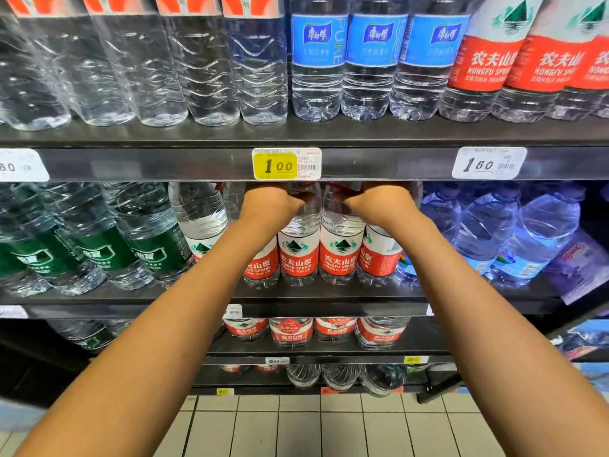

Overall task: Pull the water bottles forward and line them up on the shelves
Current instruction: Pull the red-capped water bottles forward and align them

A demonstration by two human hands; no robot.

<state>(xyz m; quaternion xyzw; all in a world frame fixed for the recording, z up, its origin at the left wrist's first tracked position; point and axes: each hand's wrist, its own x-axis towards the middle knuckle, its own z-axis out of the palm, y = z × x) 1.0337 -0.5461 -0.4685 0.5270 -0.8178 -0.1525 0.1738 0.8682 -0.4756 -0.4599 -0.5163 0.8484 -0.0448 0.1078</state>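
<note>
Red-label water bottles (299, 255) stand in a row on the middle shelf (329, 296). Both my arms reach in over them. My left hand (272, 201) is at the neck of one red-label bottle, its thumb curled against the neck. My right hand (382, 201) holds the top of a neighbouring red-label bottle (341, 255) the same way. The fingers of both hands are hidden behind the front lip of the upper shelf (379, 163). Red caps show between the two hands.
Green-label bottles (99, 249) fill the middle shelf's left, big blue-tinted jugs (527, 239) its right. The upper shelf holds clear, blue-label (318, 61) and red-label bottles. A yellow price tag (275, 164) sits above my hands. Lower shelves hold more bottles; tiled floor below.
</note>
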